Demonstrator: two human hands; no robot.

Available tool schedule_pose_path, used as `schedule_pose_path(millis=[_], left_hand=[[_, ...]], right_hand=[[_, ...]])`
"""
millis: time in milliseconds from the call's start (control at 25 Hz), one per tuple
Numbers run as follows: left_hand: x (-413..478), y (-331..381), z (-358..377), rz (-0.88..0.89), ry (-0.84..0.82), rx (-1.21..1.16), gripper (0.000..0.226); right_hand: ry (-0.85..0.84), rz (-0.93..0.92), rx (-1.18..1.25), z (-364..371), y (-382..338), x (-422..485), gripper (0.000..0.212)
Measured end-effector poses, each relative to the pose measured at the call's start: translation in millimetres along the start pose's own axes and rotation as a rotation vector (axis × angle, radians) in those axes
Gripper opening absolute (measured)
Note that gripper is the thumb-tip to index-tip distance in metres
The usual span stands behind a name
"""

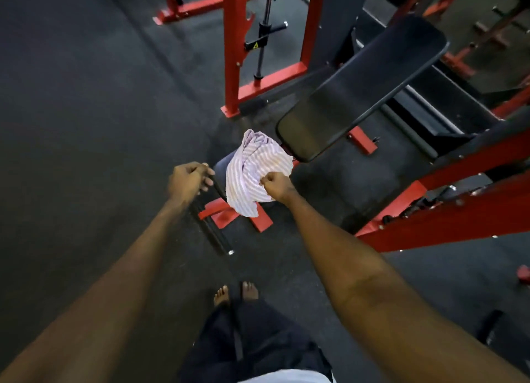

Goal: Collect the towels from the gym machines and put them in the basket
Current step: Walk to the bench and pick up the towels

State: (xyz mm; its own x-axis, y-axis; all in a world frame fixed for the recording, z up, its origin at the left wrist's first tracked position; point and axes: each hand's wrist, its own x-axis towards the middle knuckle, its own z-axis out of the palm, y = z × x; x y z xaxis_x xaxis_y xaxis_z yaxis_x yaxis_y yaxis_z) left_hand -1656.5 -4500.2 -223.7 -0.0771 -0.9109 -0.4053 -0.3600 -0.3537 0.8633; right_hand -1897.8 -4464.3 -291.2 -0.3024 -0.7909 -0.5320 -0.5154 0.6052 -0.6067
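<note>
One towel (255, 170) in play here, a pale striped one, bunched up pretty much dead centre of the frame. The right hand (276, 185) has an edge of it pinched in a closed fist, and it droops in front of the low seat pad (222, 164). Honestly can't tell if it hangs clear of the pad or touches it. The left hand (189, 180) is just left of the towel with its fingers loosely curled. There's nothing in it that I can see, though it's a bit blurry.

An angled black back pad (358, 90) runs off to the upper right. There are red machine frames (233, 52) up top and along the right edge, and dark rubber floor (86, 95) everywhere else.

No basket in view, so I'd call this early: this towel is picked up, but carrying it over and dropping it in are left. No other towels show on these machines.
</note>
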Motion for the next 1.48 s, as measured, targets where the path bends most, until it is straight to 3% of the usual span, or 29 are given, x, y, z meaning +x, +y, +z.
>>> schedule_pose_path(millis=[200, 400, 520, 600, 680, 840, 880, 1040, 1320, 1400, 1480], left_hand=[[95.0, -2.2, 36.2, -0.033, -0.073, 0.049, 0.031], [195.2, -17.6, 67.6, -0.06, -0.11, 0.118, 0.03], [241.9, -24.6, 88.7, -0.094, -0.161, 0.156, 0.029], [267.1, -24.6, 104.9, -0.115, -0.216, 0.173, 0.03], [281.9, -18.5, 119.4, -0.115, -0.261, 0.187, 0.03], [287.9, 2.3, 130.8, -0.06, -0.339, 0.219, 0.027], [285.5, 10.7, 132.4, -0.046, -0.36, 0.213, 0.027], [257.1, 56.1, 149.3, 0.048, -0.464, 0.208, 0.027], [119.3, 146.2, 176.1, 0.359, -0.796, 0.251, 0.028], [73.2, 160.7, 182.7, 0.417, -0.878, 0.267, 0.028], [22.8, 168.8, 192.0, 0.493, -0.967, 0.297, 0.028]], right_hand=[[0.031, 0.018, -0.089, 13.8, -1.4, 103.8, 0.027], [-0.111, 0.061, -0.403, 43.4, 15.6, 231.2, 0.105], [-0.147, 0.069, -0.494, 64.2, 42.5, 271.9, 0.124], [-0.272, 0.101, -0.574, 80.0, 57.7, 286.9, 0.119], [-0.322, 0.089, -0.656, 90.1, 64.0, 288.1, 0.096], [-0.149, 0.073, -0.616, 89.9, 65.1, 267.2, 0.054], [-0.119, 0.088, -0.562, 84.1, 62.7, 256.2, 0.056], [0.009, 0.231, -0.153, 63.0, 41.8, 198.3, 0.097], [0.2, 0.42, -0.021, 11.3, 9.2, 45.8, 0.056], [0.286, 0.455, 0.038, -5.5, 15.8, -5.0, 0.053], [0.378, 0.476, 0.097, -22.3, 24.3, -63.6, 0.064]])
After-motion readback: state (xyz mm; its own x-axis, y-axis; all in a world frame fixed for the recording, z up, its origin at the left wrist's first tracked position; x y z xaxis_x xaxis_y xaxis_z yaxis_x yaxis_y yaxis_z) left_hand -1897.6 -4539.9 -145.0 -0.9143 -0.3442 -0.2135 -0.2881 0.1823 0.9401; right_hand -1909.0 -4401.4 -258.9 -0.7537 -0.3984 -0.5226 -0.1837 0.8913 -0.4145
